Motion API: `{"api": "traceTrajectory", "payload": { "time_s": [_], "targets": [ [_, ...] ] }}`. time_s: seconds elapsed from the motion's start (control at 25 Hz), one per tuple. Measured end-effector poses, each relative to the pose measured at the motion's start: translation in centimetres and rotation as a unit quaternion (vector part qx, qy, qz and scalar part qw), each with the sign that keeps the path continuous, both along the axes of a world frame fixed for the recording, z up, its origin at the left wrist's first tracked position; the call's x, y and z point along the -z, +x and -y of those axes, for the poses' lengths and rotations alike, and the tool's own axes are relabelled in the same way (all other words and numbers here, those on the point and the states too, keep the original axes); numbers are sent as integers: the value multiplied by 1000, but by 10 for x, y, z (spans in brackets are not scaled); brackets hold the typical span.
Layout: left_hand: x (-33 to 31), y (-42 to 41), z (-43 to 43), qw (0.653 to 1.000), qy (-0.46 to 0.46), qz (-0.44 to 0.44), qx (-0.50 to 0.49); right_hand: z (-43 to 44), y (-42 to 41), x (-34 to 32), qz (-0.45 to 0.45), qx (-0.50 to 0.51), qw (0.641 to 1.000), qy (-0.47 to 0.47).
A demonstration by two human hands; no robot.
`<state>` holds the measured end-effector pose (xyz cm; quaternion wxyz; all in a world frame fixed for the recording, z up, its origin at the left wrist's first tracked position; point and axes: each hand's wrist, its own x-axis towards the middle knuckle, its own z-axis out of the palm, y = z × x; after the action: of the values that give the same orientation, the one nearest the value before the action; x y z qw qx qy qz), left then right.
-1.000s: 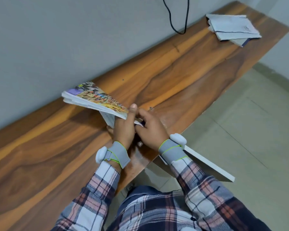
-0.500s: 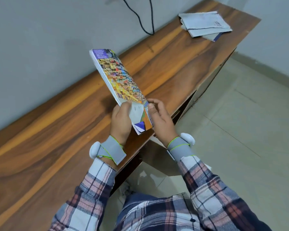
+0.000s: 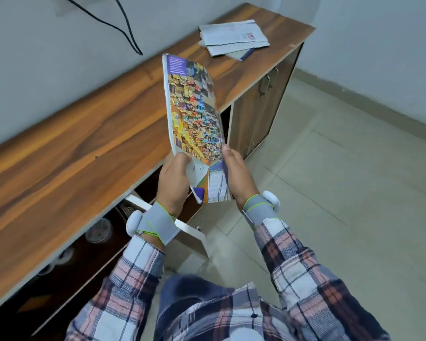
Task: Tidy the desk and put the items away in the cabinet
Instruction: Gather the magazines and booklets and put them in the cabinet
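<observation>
head view shows my fingers [image 3: 182,159] curled round the near end of a thin glossy book with a crowded, many-coloured cover [image 3: 194,112]. my left hand [image 3: 174,183] grips its left edge with the thumb laid over the cover. my right hand [image 3: 236,178] grips the right edge, thumb along the side. the book is in the air, tilted up and away from me, its far end above the front edge of the long brown wooden desk top [image 3: 84,143]. it touches nothing but my hands.

below my left wrist the dark cabinet compartment under the desk [image 3: 103,257] is open, its white-edged door [image 3: 182,226] standing out toward me. a few roundish things sit inside, too dim to name.

i judge the step in hand is lowering the book into that opening. to do it well i should hold both edges firmly so the floppy pages don't splay, turn it flat, clear the door's edge, and slide it in beside what is there. a stack of folded grey-white papers [image 3: 231,38] lies at the desk's far end.
</observation>
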<state>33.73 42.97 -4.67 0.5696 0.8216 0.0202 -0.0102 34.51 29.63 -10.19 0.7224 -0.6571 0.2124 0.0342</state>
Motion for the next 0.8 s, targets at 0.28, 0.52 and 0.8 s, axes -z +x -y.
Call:
{"api": "traceTrajectory", "payload": {
  "time_s": [0.28, 0.52, 0.8],
  "targets": [
    [23, 42, 23, 996, -84, -42, -2, 30, 21, 2, 9, -24, 1000, -12],
    [25, 83, 47, 986, 163, 16, 13, 72, 64, -13, 71, -136, 940, -306],
    [5, 158, 114, 823, 540, 162, 68, 142, 145, -23, 200, -280, 749, -566]
  ]
}}
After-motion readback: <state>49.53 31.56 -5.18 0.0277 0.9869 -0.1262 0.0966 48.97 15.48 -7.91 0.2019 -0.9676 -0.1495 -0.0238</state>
